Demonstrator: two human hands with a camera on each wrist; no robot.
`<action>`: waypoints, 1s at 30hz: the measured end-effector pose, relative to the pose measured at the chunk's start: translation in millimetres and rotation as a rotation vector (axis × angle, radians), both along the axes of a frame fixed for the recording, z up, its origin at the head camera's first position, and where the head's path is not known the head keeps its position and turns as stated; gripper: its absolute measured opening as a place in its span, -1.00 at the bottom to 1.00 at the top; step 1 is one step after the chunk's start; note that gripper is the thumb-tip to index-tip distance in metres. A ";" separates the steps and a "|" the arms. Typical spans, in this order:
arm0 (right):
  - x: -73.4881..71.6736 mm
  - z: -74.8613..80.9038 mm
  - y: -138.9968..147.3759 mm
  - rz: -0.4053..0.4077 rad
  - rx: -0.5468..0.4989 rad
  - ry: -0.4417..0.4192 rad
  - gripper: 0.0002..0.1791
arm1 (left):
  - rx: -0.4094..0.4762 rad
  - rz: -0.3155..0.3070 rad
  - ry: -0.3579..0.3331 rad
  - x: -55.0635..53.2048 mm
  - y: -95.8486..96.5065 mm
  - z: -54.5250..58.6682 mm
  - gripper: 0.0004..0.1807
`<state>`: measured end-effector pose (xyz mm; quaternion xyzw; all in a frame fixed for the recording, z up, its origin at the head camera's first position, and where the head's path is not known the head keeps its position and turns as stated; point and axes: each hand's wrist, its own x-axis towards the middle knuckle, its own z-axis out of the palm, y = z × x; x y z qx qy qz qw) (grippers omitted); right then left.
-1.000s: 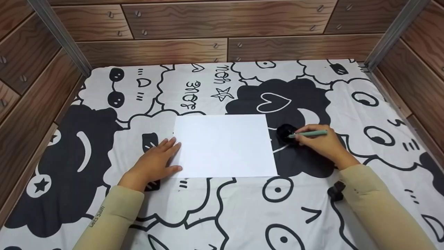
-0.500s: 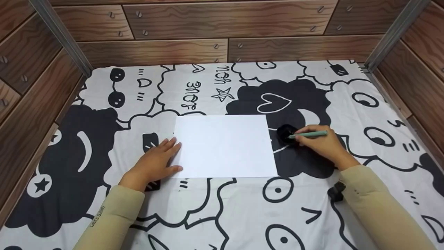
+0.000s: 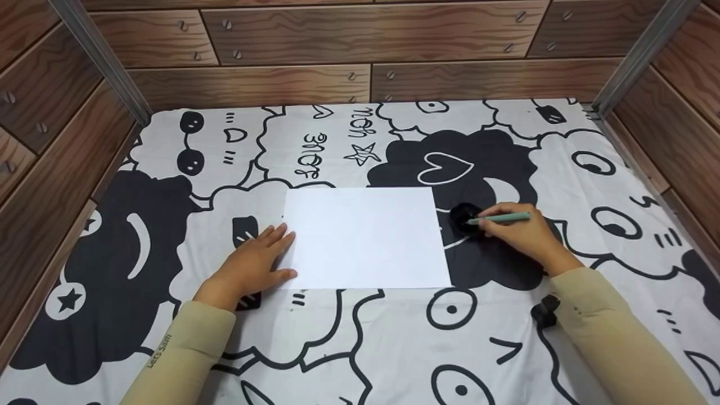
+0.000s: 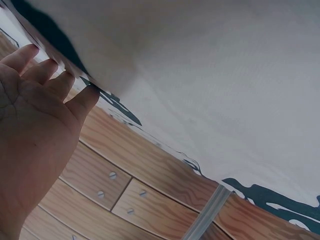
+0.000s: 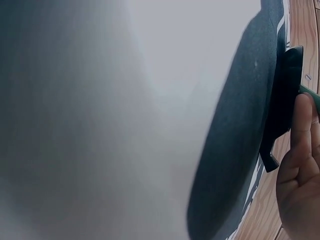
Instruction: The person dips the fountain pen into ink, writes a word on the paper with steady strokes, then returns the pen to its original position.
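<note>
A blank white sheet of paper lies flat on the patterned cloth. My left hand rests at its left edge, fingers spread and thumb on the lower left part. Those fingers also show, nearly straight, at the left of the left wrist view. My right hand pinches a slim pale green pen-like stick. Its tip points into a small round black dish just right of the paper. In the right wrist view, the dish appears side-on, beside the fingertips.
A white cloth with black cartoon prints covers the table. Wood-pattern panels wall it in at the back and sides, with grey metal posts at the rear corners. A small black object shows beside the right sleeve.
The head view has tilted very slightly, so everything sits a few pixels lower. Both hands, the paper, the stick and the dish keep their places.
</note>
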<state>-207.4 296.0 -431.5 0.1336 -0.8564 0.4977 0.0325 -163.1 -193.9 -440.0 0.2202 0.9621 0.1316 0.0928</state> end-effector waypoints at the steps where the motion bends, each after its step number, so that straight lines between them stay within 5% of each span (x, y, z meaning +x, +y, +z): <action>1: -0.1 0.3 -0.4 -0.001 0.000 0.000 -0.84 | 0.003 0.001 0.000 0.0 -0.1 -0.1 -0.19; 19: -11.1 17.1 -9.6 0.012 -0.050 0.007 -0.82 | 0.014 -0.001 0.013 0.7 -0.3 -0.8 -0.20; 30: -1.1 56.0 -46.3 0.006 0.010 0.035 -0.84 | 0.011 -0.002 0.013 0.5 0.3 -0.7 -0.20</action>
